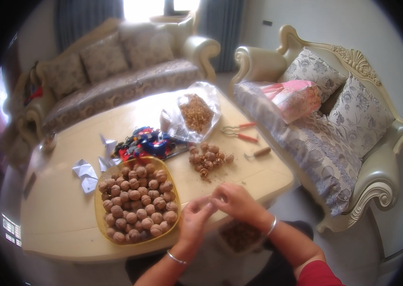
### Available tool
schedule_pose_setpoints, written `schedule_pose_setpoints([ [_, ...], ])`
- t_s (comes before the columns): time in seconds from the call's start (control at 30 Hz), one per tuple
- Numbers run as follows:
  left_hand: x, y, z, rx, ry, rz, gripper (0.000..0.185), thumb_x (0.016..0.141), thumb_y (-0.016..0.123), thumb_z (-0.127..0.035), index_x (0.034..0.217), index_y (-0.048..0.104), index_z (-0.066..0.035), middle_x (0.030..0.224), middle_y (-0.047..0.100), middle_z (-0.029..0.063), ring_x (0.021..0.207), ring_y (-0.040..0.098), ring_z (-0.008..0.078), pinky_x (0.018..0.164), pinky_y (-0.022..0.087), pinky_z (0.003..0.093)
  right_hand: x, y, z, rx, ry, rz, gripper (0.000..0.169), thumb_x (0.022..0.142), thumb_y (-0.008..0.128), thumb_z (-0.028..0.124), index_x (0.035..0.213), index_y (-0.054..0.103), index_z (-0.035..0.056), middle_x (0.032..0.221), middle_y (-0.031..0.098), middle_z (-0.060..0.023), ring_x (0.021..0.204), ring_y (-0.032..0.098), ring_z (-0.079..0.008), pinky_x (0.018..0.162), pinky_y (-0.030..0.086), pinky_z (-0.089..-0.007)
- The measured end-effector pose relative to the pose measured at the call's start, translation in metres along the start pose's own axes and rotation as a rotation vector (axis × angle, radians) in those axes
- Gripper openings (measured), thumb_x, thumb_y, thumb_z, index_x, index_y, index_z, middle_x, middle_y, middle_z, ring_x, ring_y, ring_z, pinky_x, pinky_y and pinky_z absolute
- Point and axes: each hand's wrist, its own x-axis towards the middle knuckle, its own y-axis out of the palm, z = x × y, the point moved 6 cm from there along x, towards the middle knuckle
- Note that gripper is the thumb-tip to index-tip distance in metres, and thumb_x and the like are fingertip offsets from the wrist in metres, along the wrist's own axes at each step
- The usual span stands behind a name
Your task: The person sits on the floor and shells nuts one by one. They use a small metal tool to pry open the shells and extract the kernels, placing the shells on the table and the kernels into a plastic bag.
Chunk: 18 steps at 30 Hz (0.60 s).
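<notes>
Over the front edge of the table, my left hand (195, 218) and my right hand (232, 200) meet at the fingertips. Whatever may be pinched between them is too small or hidden to tell. A yellow basket (98, 214) full of whole walnuts (134, 195) stands to the left of my left hand. Beyond my hands lies a small heap of walnuts (210, 156), some with cracked shells. A clear plastic bag (213, 96) holding walnut kernels (196, 112) lies farther back. Red-handled nutcracker pliers (246, 137) and a wooden-handled hook tool (261, 152) rest on the right.
The pale table (58, 221) carries a pile of toy parts (148, 143) and folded papers (85, 173). Below its front edge is a container of shells (241, 236), between my legs. One sofa (126, 82) stands behind the table, another (376, 171) on the right with a pink package (296, 98).
</notes>
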Motion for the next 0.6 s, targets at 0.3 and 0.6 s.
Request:
schedule_pose_setpoints([
  [0.3,-0.0014,0.0042,-0.0035,-0.012,0.018,0.015,0.027,0.095,0.064,-0.003,0.12,0.06,0.007,0.114,0.067,0.0155,0.103,0.067,0.0211,0.095,0.055,0.0336,-0.0003,0.0039,-0.0057,-0.041,0.011,-0.009,0.017,0.085,0.068,0.016,0.089,0.064,0.0008,0.085,0.065,-0.0164,0.08,0.065,-0.0339,0.073,0.053,-0.0414],
  [0.6,0.001,0.0007,0.0006,-0.026,0.0,0.01,0.024,0.095,0.063,-0.002,0.116,0.058,0.007,0.114,0.066,0.0167,0.104,0.067,0.0221,0.096,0.056,0.0342,-0.0018,0.0063,0.0017,-0.1,0.0,-0.015,0.017,0.086,0.068,0.017,0.09,0.063,0.0009,0.087,0.065,-0.0168,0.081,0.064,-0.0352,0.073,0.053,-0.0425],
])
